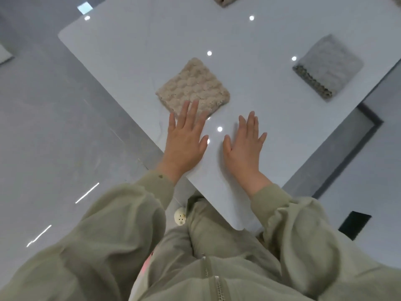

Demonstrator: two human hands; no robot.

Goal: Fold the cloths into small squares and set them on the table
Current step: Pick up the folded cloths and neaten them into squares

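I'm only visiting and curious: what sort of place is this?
Probably an indoor room, perhaps a home. A glossy white table reflects small lights and stands on a polished grey floor; a beige cloth and a grey cloth lie folded on it.

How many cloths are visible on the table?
3: a beige cloth at the left hand, a grey cloth far right, a cut-off cloth at the top edge. More may lie outside the frame.
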